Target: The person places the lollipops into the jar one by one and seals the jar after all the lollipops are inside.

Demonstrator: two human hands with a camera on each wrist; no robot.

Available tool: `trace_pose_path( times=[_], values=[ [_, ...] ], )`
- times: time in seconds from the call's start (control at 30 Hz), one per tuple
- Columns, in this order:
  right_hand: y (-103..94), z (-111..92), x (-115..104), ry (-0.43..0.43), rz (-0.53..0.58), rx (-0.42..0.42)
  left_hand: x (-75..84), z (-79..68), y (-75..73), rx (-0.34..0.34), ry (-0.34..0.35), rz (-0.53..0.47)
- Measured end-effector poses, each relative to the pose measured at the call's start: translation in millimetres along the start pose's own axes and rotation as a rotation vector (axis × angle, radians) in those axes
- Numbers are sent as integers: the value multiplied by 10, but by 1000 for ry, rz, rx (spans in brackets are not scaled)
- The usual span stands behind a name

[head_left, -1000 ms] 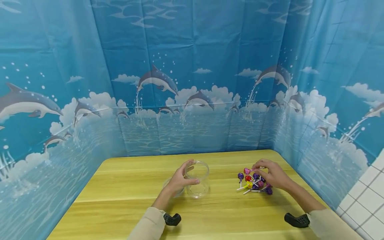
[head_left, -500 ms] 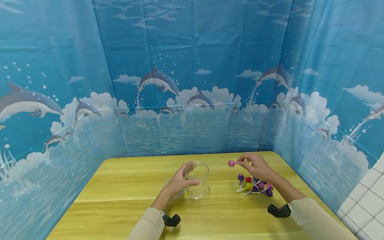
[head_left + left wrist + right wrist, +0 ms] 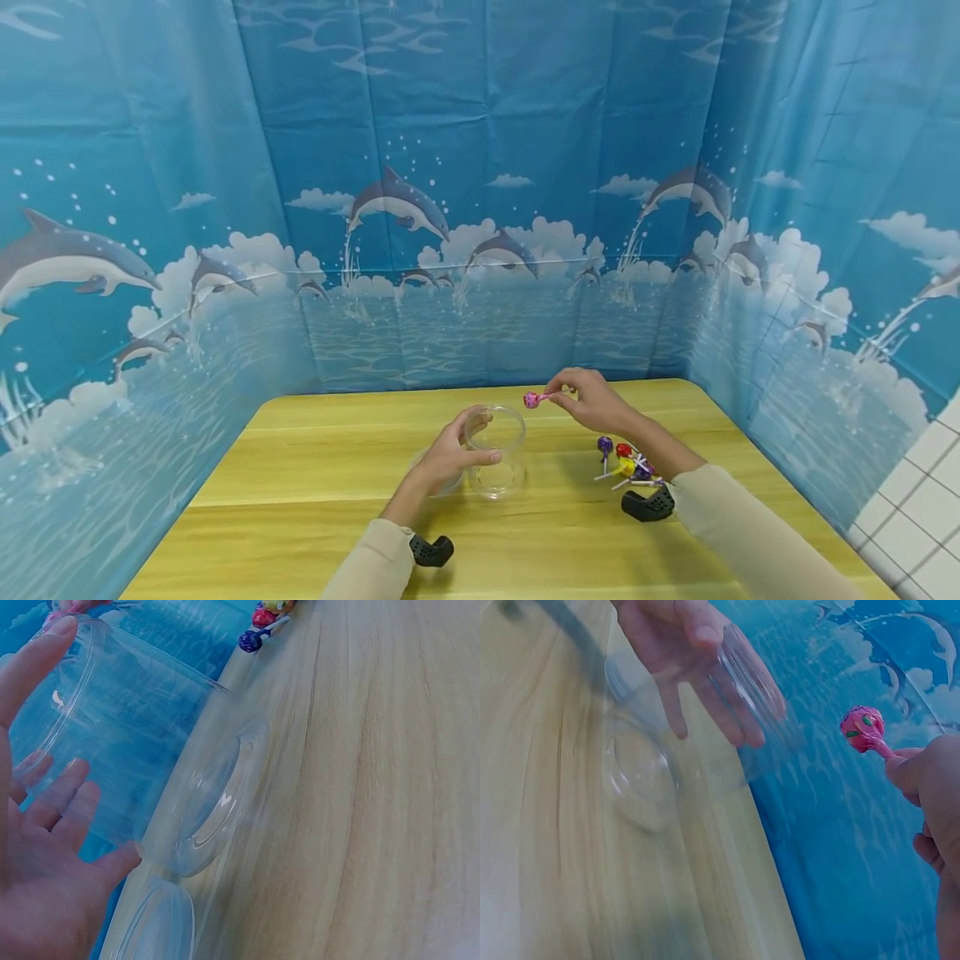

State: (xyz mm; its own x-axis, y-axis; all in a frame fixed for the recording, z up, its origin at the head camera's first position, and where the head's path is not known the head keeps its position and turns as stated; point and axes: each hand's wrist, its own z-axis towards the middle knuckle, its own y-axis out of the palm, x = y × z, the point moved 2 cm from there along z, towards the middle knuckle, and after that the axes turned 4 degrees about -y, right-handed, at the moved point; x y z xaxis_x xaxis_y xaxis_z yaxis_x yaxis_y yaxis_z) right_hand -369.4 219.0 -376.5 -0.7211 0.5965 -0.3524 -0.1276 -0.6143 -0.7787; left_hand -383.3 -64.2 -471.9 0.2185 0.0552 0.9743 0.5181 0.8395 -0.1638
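Note:
A clear, lidless plastic jar [image 3: 498, 478] stands upright on the table in the head view. My left hand [image 3: 447, 454] holds it from the left, with the thumb near the rim on the near side and the fingers around the far side. Up and to the right of the rim, my right hand [image 3: 596, 405] pinches a pink lollipop [image 3: 532, 400] by its stick. The wrapped candy end points left, toward the jar, apart from it. In the right wrist view the lollipop head [image 3: 862, 728] shows pink with green spots.
Several lollipops [image 3: 625, 467] in purple, red and yellow wrappers lie in a pile on the right, partly behind my right forearm. A clear lid [image 3: 160, 922] lies beside the jar. The wooden table [image 3: 300, 467] ends at a blue dolphin curtain [image 3: 480, 325].
My right hand has lifted the pink lollipop from the pile and carried it left, close to the jar's rim. The left hand and the jar have stayed in place.

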Motion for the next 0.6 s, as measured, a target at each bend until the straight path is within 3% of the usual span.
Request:
trace_pose_path(
  times=[0.4, 0.6],
  values=[
    [396, 481, -294, -195, -52, -160, 0, -12, -54, 40, -9, 13],
    [550, 651, -558, -242, -71, -347, -18, -13, -18, 29, -35, 1]
  ],
)
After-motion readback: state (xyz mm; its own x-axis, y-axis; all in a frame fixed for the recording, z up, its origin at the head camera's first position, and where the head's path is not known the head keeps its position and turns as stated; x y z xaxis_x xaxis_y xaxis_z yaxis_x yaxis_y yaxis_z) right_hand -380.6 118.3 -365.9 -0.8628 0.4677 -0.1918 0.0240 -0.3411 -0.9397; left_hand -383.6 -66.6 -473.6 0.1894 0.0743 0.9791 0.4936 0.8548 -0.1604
